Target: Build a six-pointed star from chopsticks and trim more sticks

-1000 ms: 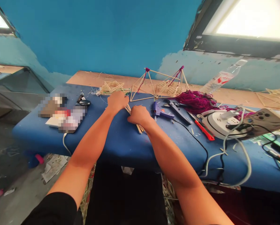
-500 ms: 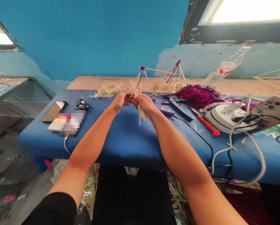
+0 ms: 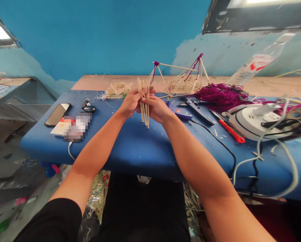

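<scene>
Several thin wooden sticks [image 3: 145,112] stand nearly upright in a loose bundle over the blue table covering [image 3: 130,144]. My left hand [image 3: 133,102] is closed around them from the left, its thumb lying across the sticks. From the right, my right hand [image 3: 156,107] grips the same bundle, thumb pressed on the front. The fingers behind the sticks are partly hidden. Past my hands stands a stick frame [image 3: 179,66] with purple yarn tied at its corners. A pile of stacked sticks [image 3: 118,88] lies behind my left hand.
On the right lie purple yarn [image 3: 222,97], a glue gun [image 3: 184,116], a red cutter knife [image 3: 231,130] and a white power strip [image 3: 261,122] with cables. A plastic bottle [image 3: 261,62] leans by the wall. A phone [image 3: 58,114] and a black computer mouse [image 3: 89,109] are at left.
My left hand has moved in from beside the bundle and now holds it together with my right hand. The sticks have gone from slanted and fanned to nearly upright. The view has shifted slightly.
</scene>
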The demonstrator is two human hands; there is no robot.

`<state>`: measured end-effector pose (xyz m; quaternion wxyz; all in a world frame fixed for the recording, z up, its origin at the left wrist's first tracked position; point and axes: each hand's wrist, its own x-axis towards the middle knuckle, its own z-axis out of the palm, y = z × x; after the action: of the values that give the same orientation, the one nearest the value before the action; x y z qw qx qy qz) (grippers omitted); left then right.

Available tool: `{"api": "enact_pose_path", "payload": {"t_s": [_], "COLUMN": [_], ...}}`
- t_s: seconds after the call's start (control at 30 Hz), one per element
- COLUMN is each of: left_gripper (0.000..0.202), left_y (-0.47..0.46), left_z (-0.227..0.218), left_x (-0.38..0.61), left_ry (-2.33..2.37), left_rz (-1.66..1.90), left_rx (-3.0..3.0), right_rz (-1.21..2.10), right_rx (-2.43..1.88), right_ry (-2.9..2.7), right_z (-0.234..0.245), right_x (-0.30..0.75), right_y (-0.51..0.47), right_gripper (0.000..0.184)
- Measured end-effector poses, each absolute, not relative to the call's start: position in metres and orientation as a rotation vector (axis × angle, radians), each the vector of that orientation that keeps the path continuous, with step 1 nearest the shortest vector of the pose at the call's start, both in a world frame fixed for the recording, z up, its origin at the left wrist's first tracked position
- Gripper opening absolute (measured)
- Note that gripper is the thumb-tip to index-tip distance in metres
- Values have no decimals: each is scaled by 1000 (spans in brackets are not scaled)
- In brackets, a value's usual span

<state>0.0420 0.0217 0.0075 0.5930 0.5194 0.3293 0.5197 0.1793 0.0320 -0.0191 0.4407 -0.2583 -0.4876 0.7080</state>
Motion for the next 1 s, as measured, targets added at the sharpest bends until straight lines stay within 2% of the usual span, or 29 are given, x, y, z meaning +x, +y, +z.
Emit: {"api": "enact_pose_path", "payload": {"t_s": [0.3,0.57,0.83,1.0], "left_gripper": [42,47,44,50], "left_y": [25,25,21,26], "left_z": [5,7,12,12], "left_x": [41,39,37,32], "left_ry": [848,906,907,920], "left_rz": [1111,1078,1043,1128], "left_rx": [1213,1198,1210,1186], "right_rz": [1799,1861,1911,1918], "right_rx": [-676,-680,-699,-758], "right_ry": [-1231,-1158,-1199,-1216], "right_z": [-16,-12,-5,1], "right_x": [184,186,187,186], "right_y": [32,29,24,18], "right_gripper": [17,13,23,27]}}
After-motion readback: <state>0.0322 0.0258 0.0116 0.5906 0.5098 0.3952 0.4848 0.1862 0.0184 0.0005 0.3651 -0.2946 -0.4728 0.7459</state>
